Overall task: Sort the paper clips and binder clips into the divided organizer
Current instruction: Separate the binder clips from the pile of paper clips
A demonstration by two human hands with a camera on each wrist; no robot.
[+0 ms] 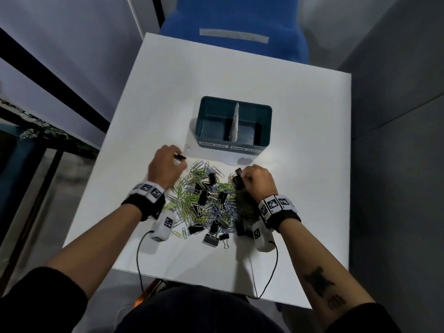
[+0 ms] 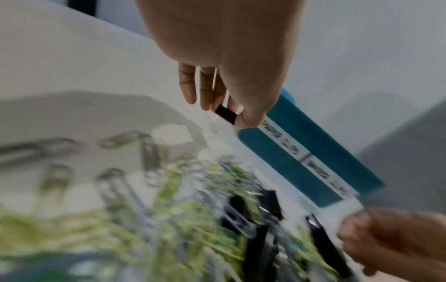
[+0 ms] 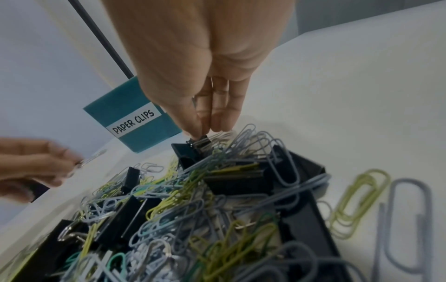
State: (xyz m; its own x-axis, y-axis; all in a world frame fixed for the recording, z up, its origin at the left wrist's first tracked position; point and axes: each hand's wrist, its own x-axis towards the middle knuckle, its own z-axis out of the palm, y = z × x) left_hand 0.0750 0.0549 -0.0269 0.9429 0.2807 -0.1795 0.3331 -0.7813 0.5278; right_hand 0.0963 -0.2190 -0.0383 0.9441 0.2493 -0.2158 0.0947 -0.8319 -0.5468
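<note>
A teal divided organizer stands mid-table, its front labelled PAPER CLIPS on the left and BINDER CLIPS on the right; both compartments look empty. In front of it lies a tangled pile of green, grey and blue paper clips mixed with black binder clips. My left hand is at the pile's far left corner and pinches a small black binder clip. My right hand is at the pile's far right corner, where its fingertips pinch the wire handle of a black binder clip still lying in the pile.
The white table is small and square, with bare surface around the organizer. A blue chair stands beyond the far edge. Loose paper clips lie to the right of the pile. Wrist-camera cables hang over the near edge.
</note>
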